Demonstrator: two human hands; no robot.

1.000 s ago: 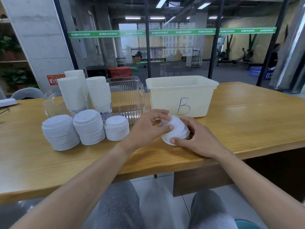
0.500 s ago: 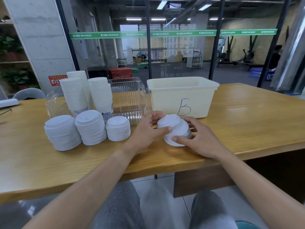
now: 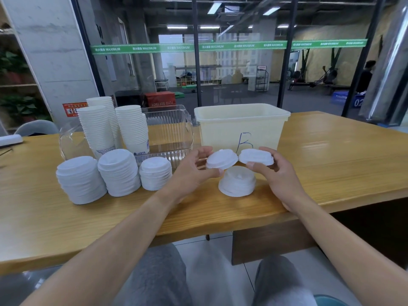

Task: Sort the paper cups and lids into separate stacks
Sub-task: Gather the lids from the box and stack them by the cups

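Note:
My left hand [image 3: 194, 171] pinches one white lid [image 3: 221, 160] by its rim, held above the table. My right hand [image 3: 280, 175] pinches a second white lid [image 3: 256, 156] just to its right; the two lids almost touch. Below them a short stack of lids [image 3: 237, 182] stands on the wooden table [image 3: 331, 155]. Three taller lid stacks [image 3: 80, 178], [image 3: 119, 171], [image 3: 155, 173] stand in a row at the left. Behind those rise three stacks of white paper cups [image 3: 97, 127], [image 3: 132, 129], [image 3: 103, 104].
A cream plastic bin marked "B" [image 3: 241, 127] stands right behind my hands. A clear ribbed plastic container [image 3: 170, 133] sits to its left, behind the cups. A glass wall runs behind the table. The table's front edge is close below the short stack.
Both hands were wrapped around the short lid stack on the table. Now each has lifted a single lid off it and holds it above the stack.

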